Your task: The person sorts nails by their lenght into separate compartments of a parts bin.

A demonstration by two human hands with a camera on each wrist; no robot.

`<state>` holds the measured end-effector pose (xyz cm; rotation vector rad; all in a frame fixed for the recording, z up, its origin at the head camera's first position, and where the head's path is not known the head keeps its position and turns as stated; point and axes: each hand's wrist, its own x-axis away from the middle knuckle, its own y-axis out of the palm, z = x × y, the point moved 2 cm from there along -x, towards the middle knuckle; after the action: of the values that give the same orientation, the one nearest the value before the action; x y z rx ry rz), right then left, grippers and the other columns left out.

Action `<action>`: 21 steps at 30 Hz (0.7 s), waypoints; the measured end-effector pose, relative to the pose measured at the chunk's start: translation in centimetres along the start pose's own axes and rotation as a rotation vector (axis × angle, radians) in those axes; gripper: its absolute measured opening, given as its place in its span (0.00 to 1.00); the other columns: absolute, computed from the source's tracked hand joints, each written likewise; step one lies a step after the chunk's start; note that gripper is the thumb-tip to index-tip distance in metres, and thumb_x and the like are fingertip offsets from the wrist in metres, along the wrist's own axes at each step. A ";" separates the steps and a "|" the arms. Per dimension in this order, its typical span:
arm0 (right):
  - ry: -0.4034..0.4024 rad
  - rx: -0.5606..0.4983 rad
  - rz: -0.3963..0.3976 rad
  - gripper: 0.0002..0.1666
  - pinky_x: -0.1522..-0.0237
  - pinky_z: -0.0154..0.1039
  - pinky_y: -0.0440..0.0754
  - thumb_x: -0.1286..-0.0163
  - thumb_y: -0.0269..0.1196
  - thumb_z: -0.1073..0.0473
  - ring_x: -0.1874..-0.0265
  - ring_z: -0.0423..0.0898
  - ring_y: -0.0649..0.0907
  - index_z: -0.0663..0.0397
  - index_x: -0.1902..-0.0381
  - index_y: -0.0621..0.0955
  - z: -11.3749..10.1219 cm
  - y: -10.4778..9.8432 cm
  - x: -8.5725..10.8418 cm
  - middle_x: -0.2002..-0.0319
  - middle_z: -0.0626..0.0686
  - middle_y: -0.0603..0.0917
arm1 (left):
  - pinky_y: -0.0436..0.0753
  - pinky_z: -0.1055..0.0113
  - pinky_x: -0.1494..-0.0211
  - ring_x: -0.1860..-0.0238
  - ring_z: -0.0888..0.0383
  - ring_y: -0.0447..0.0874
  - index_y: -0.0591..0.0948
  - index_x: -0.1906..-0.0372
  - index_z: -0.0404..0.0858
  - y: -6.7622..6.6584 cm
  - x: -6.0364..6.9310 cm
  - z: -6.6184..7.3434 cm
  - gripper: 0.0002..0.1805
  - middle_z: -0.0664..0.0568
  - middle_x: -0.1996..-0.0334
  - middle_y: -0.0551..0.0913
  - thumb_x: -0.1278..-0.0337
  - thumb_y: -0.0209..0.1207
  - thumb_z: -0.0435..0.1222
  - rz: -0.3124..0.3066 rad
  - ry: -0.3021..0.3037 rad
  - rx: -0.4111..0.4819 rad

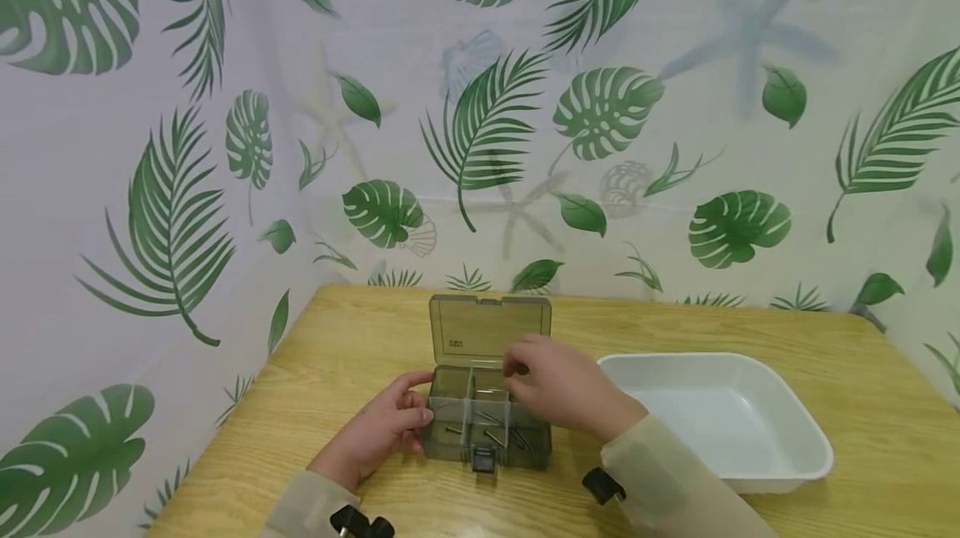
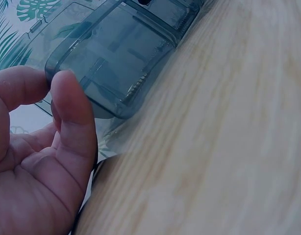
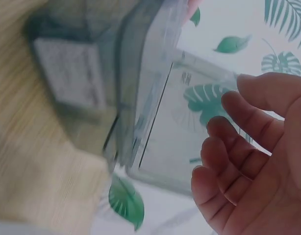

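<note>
A smoky, see-through compartment box [image 1: 448, 449] stands on the table with its hinged lid [image 1: 476, 329] raised at the back. Several thin metal screws [image 1: 493, 437] lie in its compartments, and a dark latch [image 1: 483, 460] hangs at the front. My left hand [image 1: 378, 423] grips the box's left side; in the left wrist view, thumb and finger pinch its corner [image 2: 55, 63]. Over the back right compartments hovers my right hand [image 1: 566, 384], its fingers loosely bent. Nothing shows between those fingers in the right wrist view, where the hand [image 3: 261, 161] is beside the lid.
To the right of the box, a white plastic tub [image 1: 813, 448] sits on the wooden table [image 1: 360, 329], partly behind my right forearm. A leaf-patterned sheet [image 1: 510, 129] covers the walls behind and to the left. Black devices [image 1: 603, 485] are strapped at both wrists.
</note>
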<state>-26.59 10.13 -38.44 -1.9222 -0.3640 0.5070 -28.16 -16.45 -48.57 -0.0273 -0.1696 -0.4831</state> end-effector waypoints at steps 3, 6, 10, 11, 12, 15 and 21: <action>0.007 -0.007 0.020 0.02 0.56 0.44 0.82 0.32 0.67 0.56 0.59 0.42 0.81 0.42 0.63 0.83 1.0 -0.5 0.9 0.61 0.40 0.79 | 0.82 0.63 0.68 0.74 0.58 0.68 0.56 0.21 0.38 0.0 0.1 0.1 0.36 0.48 0.61 0.71 0.28 0.56 0.31 0.000 0.009 -0.003; 0.015 -0.014 0.031 0.02 0.56 0.45 0.81 0.31 0.67 0.57 0.58 0.45 0.81 0.43 0.62 0.83 2.1 -0.9 1.9 0.62 0.42 0.79 | 0.82 0.63 0.68 0.74 0.58 0.68 0.56 0.21 0.38 0.0 0.1 0.1 0.36 0.49 0.61 0.70 0.28 0.56 0.30 -0.002 0.014 -0.001; 0.043 -0.023 0.036 0.05 0.56 0.46 0.81 0.30 0.66 0.57 0.57 0.47 0.81 0.46 0.58 0.84 3.8 -1.5 3.5 0.60 0.43 0.79 | 0.82 0.63 0.68 0.74 0.58 0.68 0.56 0.21 0.38 0.1 0.1 0.1 0.36 0.49 0.61 0.70 0.28 0.56 0.30 -0.009 0.018 0.003; 0.052 -0.022 0.036 0.06 0.56 0.46 0.81 0.30 0.66 0.56 0.57 0.47 0.81 0.46 0.57 0.84 4.2 -1.6 3.9 0.59 0.43 0.79 | 0.81 0.63 0.68 0.74 0.58 0.68 0.56 0.21 0.38 0.1 0.1 0.1 0.36 0.49 0.61 0.70 0.28 0.56 0.31 -0.010 0.017 0.004; 0.062 -0.020 0.039 0.06 0.56 0.46 0.82 0.30 0.66 0.56 0.57 0.46 0.81 0.46 0.56 0.83 4.7 -1.7 4.4 0.59 0.43 0.80 | 0.82 0.63 0.68 0.74 0.58 0.68 0.56 0.21 0.38 0.1 0.1 0.0 0.36 0.49 0.61 0.70 0.28 0.56 0.31 -0.012 0.017 0.003; 0.105 -0.021 0.028 0.08 0.57 0.47 0.82 0.30 0.65 0.57 0.57 0.44 0.81 0.46 0.55 0.83 6.1 -2.0 5.6 0.57 0.43 0.80 | 0.82 0.63 0.68 0.73 0.58 0.68 0.56 0.21 0.39 0.1 0.1 0.0 0.36 0.49 0.61 0.70 0.28 0.56 0.31 -0.015 0.020 0.005; 0.189 -0.035 -0.047 0.15 0.54 0.49 0.82 0.29 0.66 0.56 0.53 0.47 0.81 0.48 0.46 0.81 9.2 -1.7 7.3 0.51 0.47 0.80 | 0.82 0.63 0.68 0.73 0.58 0.69 0.56 0.21 0.38 0.0 0.0 0.0 0.36 0.48 0.62 0.71 0.29 0.56 0.30 -0.005 0.029 -0.004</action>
<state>-24.95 21.49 -41.32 -1.9717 -0.2954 0.2869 -28.12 -16.43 -48.56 -0.0233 -0.1403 -0.4889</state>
